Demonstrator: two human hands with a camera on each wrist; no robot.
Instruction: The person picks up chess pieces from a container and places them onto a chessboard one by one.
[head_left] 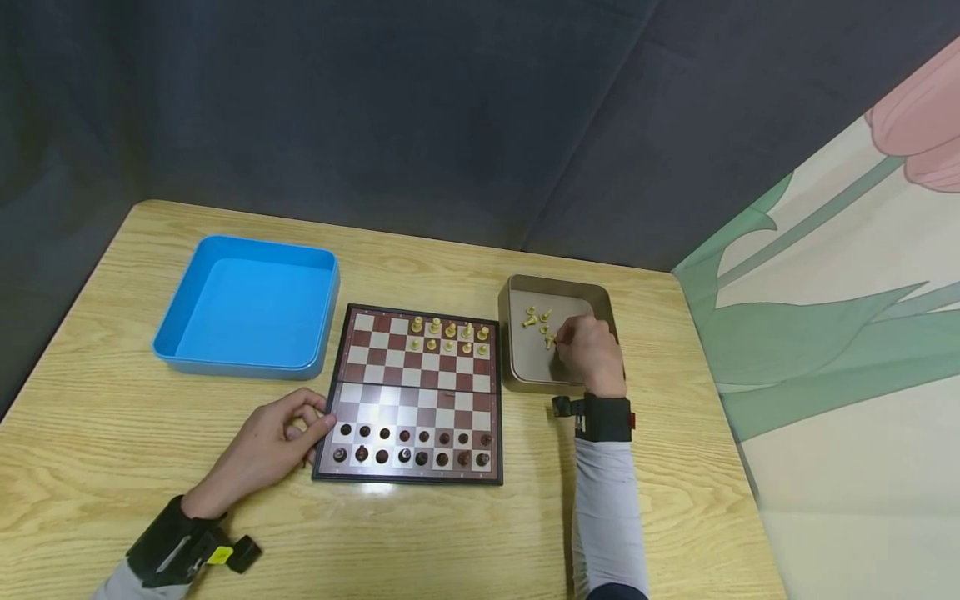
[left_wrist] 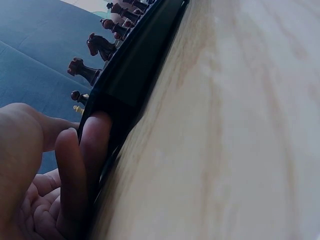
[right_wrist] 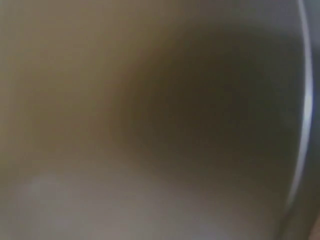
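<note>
A chessboard [head_left: 408, 396] lies on the table. My left hand [head_left: 273, 437] holds its left edge, thumb at the top and fingers against the side; the left wrist view shows the fingertips on the black frame [left_wrist: 132, 75]. Dark pieces [head_left: 442, 458] stand in two rows on the near side. Several pale yellow pieces [head_left: 450, 330] stand at the far right of the board. Inside a metal tin [head_left: 517, 375], my right hand [head_left: 592, 354] pinches a yellow chess piece [head_left: 550, 341] at its fingertips. Other yellow pieces [head_left: 530, 320] lie nearby in the tin. The right wrist view is mostly blurred.
A blue tray [head_left: 247, 308] stands at the back left of the wooden table [head_left: 435, 542]. The tin's raised walls surround the right hand, close to the board's right edge. A dark curtain [head_left: 375, 125] hangs behind the table, and a floral-patterned cloth [head_left: 825, 333] is at the right.
</note>
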